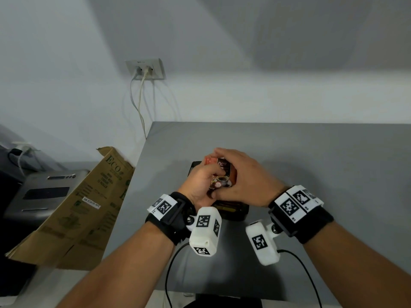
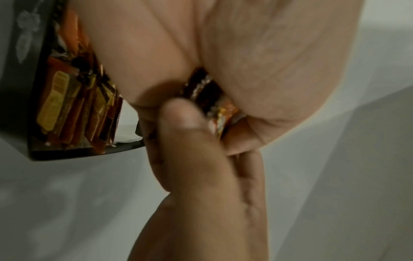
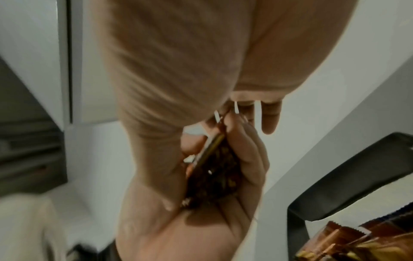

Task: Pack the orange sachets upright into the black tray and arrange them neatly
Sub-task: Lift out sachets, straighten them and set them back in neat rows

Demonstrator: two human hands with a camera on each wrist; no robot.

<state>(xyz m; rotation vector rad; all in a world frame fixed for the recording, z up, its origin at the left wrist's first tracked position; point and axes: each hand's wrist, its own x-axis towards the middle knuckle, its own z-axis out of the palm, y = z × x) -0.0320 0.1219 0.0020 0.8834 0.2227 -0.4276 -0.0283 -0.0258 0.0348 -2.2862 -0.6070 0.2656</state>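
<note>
A bundle of orange sachets (image 1: pixel 222 173) with a coffee-cup print is held between both hands just above the black tray (image 1: pixel 233 215). My left hand (image 1: pixel 208 181) grips the bundle from the left, fingers curled round it (image 3: pixel 245 151). My right hand (image 1: pixel 235 172) covers it from the right and top, its thumb (image 2: pixel 181 134) pressing the bundle's near end (image 2: pixel 209 96). More orange sachets (image 2: pixel 67 106) stand upright in a row inside the tray (image 2: pixel 89 151); they (image 3: pixel 348 243) show again in the right wrist view beside the tray's wall (image 3: pixel 335 183).
The grey table (image 1: pixel 311 156) stretches to the right and behind the tray. A brown cardboard box (image 1: pixel 84 203) leans off its left edge beside a grey machine (image 1: pixel 44 192). Cables (image 1: pixel 298 263) run from the wrist cameras toward the near edge.
</note>
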